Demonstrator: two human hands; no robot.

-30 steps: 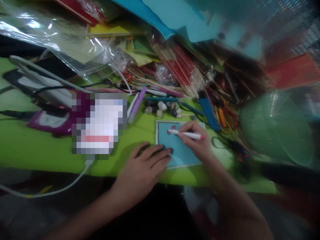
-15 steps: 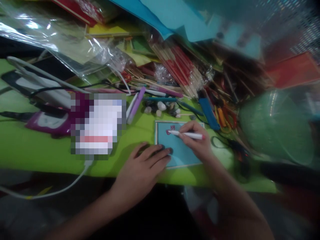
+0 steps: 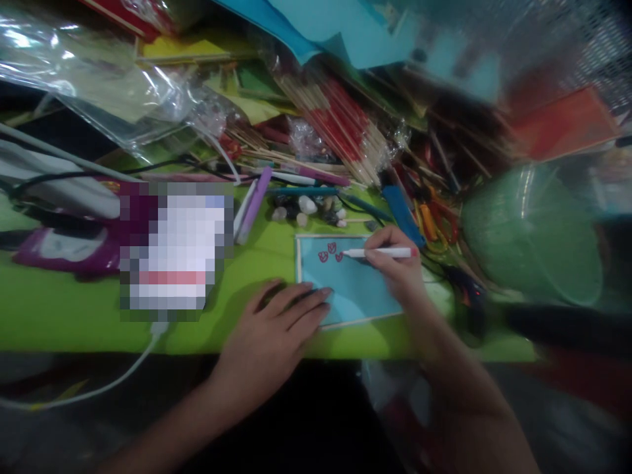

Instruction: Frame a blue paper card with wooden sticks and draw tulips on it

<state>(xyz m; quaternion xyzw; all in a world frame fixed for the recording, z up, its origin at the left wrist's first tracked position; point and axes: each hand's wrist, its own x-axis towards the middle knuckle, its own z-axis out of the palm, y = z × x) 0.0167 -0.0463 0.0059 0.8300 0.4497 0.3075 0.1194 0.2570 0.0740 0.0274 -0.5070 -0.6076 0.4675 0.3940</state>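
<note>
A blue card [image 3: 358, 289] edged with thin pale sticks lies on the green tabletop. Pinched in my right hand [image 3: 397, 263] is a white marker [image 3: 388, 253] with a pink-red end, its tip at the card's surface. Three small red outlined shapes [image 3: 332, 248] sit near the card's upper left, the right-hand one at the marker tip. My left hand [image 3: 276, 322] lies flat with fingers stretched out, fingertips on the card's lower left part and the palm over the table's front edge.
A blurred-out phone [image 3: 178, 243] with a white cable [image 3: 143, 362] is at left, near a purple power strip [image 3: 69, 247]. Pebbles [image 3: 306, 207] and pens [image 3: 254, 204] lie behind the card. At right stand a green bowl [image 3: 533, 237], scissors [image 3: 434, 224] and a dark glue gun [image 3: 469, 293].
A third red shape now shows to the right of the first two. My right hand and the marker have shifted right along the card. The view has moved slightly.
</note>
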